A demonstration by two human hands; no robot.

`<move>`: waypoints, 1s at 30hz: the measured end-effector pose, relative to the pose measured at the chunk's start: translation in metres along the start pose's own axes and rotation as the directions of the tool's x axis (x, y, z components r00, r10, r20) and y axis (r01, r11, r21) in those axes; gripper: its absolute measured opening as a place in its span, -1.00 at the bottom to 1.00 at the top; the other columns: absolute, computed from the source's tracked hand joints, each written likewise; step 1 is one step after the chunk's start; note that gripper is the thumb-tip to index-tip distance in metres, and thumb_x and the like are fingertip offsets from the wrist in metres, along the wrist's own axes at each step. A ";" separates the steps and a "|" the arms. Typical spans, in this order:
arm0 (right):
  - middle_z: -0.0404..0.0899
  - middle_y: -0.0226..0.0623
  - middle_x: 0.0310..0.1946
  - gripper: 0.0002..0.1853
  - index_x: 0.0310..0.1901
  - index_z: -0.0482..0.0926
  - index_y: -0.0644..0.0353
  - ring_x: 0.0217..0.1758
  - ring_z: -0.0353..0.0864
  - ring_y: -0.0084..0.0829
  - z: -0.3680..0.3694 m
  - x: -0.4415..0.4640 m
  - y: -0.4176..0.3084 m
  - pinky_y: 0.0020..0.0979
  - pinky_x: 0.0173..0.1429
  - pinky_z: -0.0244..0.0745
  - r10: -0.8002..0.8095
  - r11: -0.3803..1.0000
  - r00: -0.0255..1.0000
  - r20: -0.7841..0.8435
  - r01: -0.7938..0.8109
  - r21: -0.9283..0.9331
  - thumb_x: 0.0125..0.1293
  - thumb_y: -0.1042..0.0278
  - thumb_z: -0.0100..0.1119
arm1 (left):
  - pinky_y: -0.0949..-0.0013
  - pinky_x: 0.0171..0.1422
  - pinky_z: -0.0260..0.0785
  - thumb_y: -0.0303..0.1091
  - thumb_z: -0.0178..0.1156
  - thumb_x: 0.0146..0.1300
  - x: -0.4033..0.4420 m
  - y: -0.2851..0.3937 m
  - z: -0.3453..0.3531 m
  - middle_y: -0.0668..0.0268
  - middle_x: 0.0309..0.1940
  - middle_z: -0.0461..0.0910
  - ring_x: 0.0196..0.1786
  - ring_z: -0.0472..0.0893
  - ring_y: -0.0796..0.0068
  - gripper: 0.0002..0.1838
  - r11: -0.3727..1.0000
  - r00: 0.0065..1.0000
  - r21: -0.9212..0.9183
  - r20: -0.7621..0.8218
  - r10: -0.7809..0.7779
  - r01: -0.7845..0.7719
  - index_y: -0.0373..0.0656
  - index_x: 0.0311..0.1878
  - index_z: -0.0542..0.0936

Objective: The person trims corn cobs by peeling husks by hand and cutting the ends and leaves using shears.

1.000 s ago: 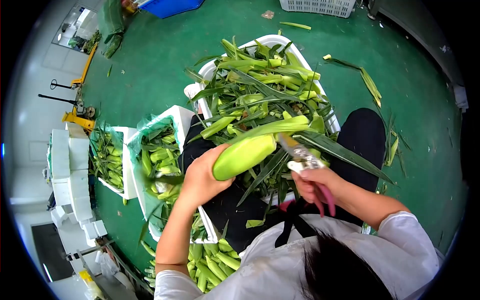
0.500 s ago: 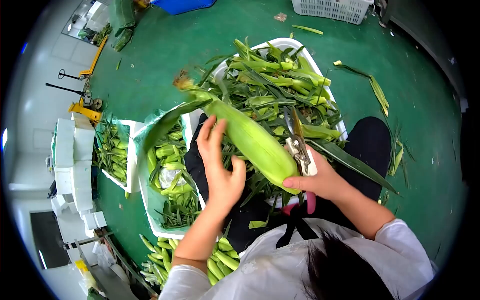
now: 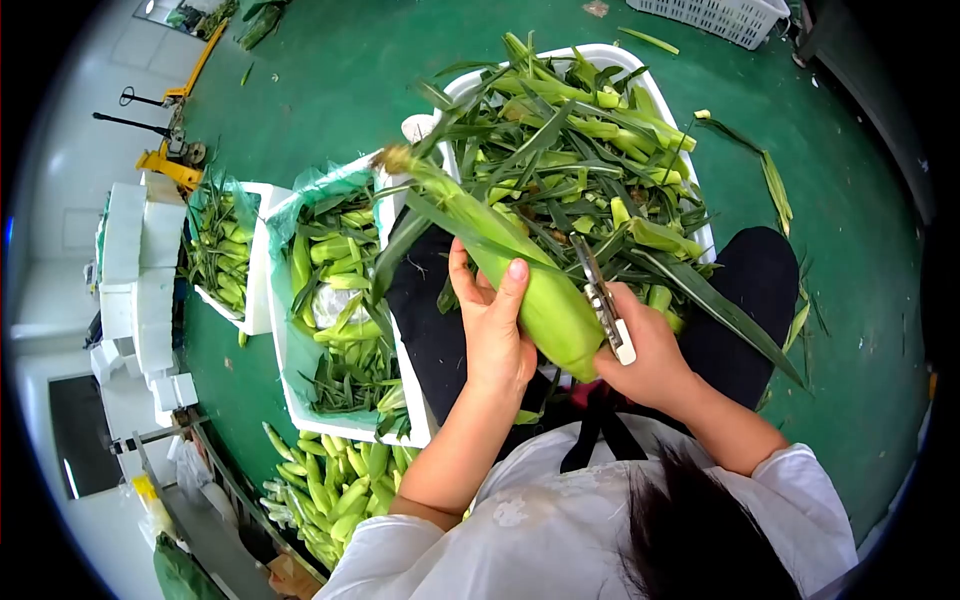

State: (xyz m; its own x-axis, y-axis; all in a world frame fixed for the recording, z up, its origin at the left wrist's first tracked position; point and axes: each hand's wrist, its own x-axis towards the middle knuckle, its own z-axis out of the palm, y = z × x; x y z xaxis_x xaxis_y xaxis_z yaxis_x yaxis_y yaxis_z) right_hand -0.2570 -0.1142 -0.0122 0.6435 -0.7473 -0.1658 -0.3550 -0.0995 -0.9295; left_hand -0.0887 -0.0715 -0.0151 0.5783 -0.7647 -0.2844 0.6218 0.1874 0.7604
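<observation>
A large ear of corn (image 3: 535,285) in its green husk lies slantwise before me, its brown silk tip pointing to the upper left. My left hand (image 3: 495,325) is wrapped round the middle of the ear, thumb on top. In my right hand (image 3: 645,350) is a pair of pruning shears (image 3: 605,305) with a white handle, blades pointing up and away. That hand is close against the ear's thick lower end; whether its fingers touch the husk is hidden. Beyond the ear, a white tub (image 3: 665,105) is heaped with cut husks and leaves (image 3: 560,150).
Left of my knee, a foam box (image 3: 290,385) lined with green plastic holds trimmed corn. A second corn box (image 3: 258,318) stands farther left. More ears (image 3: 340,485) are piled on the floor below. A yellow pallet jack (image 3: 170,165) and a white crate (image 3: 735,20) stand farther off.
My left hand has gone from open fingers beside the ear to a grip round it. The shears have turned somewhat in my right hand. The view has shifted slightly.
</observation>
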 end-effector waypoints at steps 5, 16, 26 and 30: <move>0.54 -0.44 -0.19 -0.47 0.17 0.43 0.26 -0.21 0.49 -0.61 0.004 0.001 0.007 -0.53 -0.12 0.43 0.151 0.799 0.987 0.052 -0.153 0.581 0.08 0.56 0.12 | 0.09 0.41 0.35 -0.04 0.18 0.41 -0.006 0.004 -0.020 0.30 0.25 0.52 0.27 0.51 0.26 -0.42 0.920 0.957 -0.266 0.042 -0.285 0.286 -0.01 0.41 0.37; 0.53 -0.06 0.00 -0.36 0.14 0.46 0.24 0.09 0.50 0.05 -0.083 0.037 -0.019 -0.12 0.21 0.39 -0.160 0.732 0.949 -0.273 -0.071 -0.677 -0.08 0.41 0.38 | -0.06 0.14 0.51 0.32 0.07 0.31 0.010 0.027 -0.060 0.07 0.07 0.54 0.05 0.62 0.12 -0.17 0.936 0.880 -0.092 0.382 -0.282 0.339 0.10 0.52 0.18; 0.38 0.05 0.23 -0.04 0.37 0.24 0.37 0.32 0.38 -0.01 -0.076 0.051 -0.027 -0.17 0.42 0.27 -0.217 0.940 0.852 0.477 0.315 -0.135 0.04 0.02 0.50 | 0.29 0.30 0.38 -0.11 0.34 0.29 -0.016 0.052 -0.038 0.17 0.17 0.52 0.16 0.55 0.39 -0.19 0.773 0.817 0.609 0.346 -0.461 0.177 -0.24 0.48 0.21; 0.55 -0.10 0.01 -0.15 0.30 0.36 0.34 0.05 0.59 -0.25 -0.075 0.048 -0.008 -0.30 0.15 0.50 -0.300 0.943 0.793 0.529 0.331 0.039 0.01 0.16 0.55 | 0.22 -0.21 0.58 0.19 0.33 0.15 -0.008 0.051 -0.046 -0.04 -0.22 0.59 -0.26 0.67 0.18 -0.08 0.690 0.493 0.417 0.490 -0.719 0.592 -0.32 0.36 0.27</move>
State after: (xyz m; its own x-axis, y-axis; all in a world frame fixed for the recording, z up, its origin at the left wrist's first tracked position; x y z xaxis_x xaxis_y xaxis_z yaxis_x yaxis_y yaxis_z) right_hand -0.2741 -0.1983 0.0121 0.9762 -0.2150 -0.0266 -0.0951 -0.3150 -0.9443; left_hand -0.0377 -0.0277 -0.0010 -0.4206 -0.8140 -0.4007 0.5513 -0.5801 0.5997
